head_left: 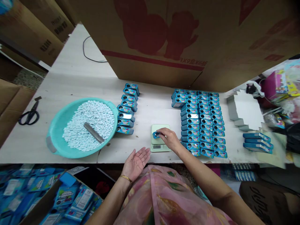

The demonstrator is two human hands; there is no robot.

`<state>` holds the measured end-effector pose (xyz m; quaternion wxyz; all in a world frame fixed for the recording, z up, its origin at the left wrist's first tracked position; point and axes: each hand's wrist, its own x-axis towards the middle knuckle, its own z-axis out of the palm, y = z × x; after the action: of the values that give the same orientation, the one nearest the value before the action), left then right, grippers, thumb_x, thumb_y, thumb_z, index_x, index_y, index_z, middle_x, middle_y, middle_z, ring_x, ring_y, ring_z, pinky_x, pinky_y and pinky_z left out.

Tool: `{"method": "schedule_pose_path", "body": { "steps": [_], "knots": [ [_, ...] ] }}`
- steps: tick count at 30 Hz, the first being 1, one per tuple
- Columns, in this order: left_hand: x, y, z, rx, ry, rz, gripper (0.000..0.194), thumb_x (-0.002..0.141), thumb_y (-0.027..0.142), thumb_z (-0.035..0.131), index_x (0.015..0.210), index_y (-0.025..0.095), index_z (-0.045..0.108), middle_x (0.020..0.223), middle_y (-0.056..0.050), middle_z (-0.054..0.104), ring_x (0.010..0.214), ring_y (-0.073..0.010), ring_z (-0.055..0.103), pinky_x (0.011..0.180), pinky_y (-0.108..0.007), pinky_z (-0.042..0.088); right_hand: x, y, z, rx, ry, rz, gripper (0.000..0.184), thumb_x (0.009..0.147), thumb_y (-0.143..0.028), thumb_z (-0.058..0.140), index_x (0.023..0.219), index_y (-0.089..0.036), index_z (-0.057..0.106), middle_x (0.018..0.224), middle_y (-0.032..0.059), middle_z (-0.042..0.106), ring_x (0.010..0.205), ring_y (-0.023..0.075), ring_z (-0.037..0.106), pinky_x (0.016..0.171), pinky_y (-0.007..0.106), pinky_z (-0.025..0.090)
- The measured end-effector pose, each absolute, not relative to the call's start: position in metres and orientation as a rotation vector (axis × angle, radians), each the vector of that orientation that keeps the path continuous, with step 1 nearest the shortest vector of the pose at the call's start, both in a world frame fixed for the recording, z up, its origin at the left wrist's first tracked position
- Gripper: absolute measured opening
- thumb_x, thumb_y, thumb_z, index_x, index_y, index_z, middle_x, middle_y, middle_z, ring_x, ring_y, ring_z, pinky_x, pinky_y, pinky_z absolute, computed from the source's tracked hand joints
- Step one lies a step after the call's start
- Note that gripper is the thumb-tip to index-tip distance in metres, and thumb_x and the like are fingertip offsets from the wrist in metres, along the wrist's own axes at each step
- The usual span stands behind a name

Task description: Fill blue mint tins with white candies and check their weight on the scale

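Note:
My right hand [168, 137] grips a small blue tin [155, 134] by its side, at the plate of a pale green digital scale [160, 148]. Whether the tin rests on the plate, I cannot tell. Palm up, my left hand [137, 163] lies open just left of the scale, with nothing in it. Farther left, a turquoise basin [52, 125] holds many small pale-blue candies [87, 115] and a grey metal scoop [93, 132]. A column of upright blue tins [127, 109] stands between the basin and the scale.
Rows of blue tins [202, 122] stand right of the scale. Beyond are three tins lying flat [257, 142] and stacked white card [248, 109]. A large carton [159, 62] borders the back. Scissors [30, 115] lie far left. Below the table edge, a box holds more blue packs [77, 200].

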<state>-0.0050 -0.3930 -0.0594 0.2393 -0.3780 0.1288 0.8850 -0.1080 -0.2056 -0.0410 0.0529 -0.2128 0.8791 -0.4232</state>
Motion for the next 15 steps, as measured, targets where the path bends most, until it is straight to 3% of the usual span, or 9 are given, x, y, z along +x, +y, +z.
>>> {"method": "schedule_pose_path", "body": {
  "steps": [5,9,12,15],
  "knots": [
    [-0.006,-0.399,-0.058,-1.060,0.395,2.450,0.031,0.079,0.027,0.041,0.096,0.007,0.056,0.105,-0.019,0.057,0.106,-0.0243,0.048,0.086,-0.038,0.041,-0.109,-0.201,-0.035,-0.461,2.681,-1.481,0.017,0.078,-0.018,0.044,0.086,-0.019,0.059,0.084,0.0030,0.061,0.079,0.0126,0.056,0.073,0.026,0.045],
    [-0.014,-0.421,-0.052,-1.218,0.617,2.498,0.026,0.080,0.022,0.037,0.085,0.008,0.059,0.087,-0.014,0.064,0.082,-0.0172,0.059,0.068,-0.028,0.049,-0.108,-0.183,-0.031,-0.238,2.735,-1.606,0.017,0.078,-0.021,0.045,0.085,-0.019,0.060,0.082,0.0022,0.061,0.075,0.0124,0.056,0.067,0.025,0.046],
    [-0.028,-0.458,-0.048,-1.374,0.971,2.589,0.024,0.079,0.019,0.036,0.072,0.011,0.058,0.069,-0.007,0.063,0.064,-0.0112,0.058,0.057,-0.022,0.046,-0.106,-0.162,-0.033,-0.061,2.781,-1.635,0.016,0.078,-0.025,0.046,0.086,-0.019,0.059,0.080,0.0023,0.060,0.072,0.0123,0.056,0.063,0.025,0.046],
    [-0.044,-0.508,-0.047,-1.456,1.704,2.604,0.009,0.074,0.014,0.046,0.072,0.013,0.055,0.062,0.000,0.058,0.060,-0.0083,0.053,0.058,-0.019,0.042,-0.102,-0.147,-0.037,0.022,2.830,-1.574,0.017,0.077,-0.026,0.046,0.085,-0.018,0.059,0.079,0.0024,0.060,0.070,0.0124,0.055,0.063,0.026,0.046]
  ]
}}
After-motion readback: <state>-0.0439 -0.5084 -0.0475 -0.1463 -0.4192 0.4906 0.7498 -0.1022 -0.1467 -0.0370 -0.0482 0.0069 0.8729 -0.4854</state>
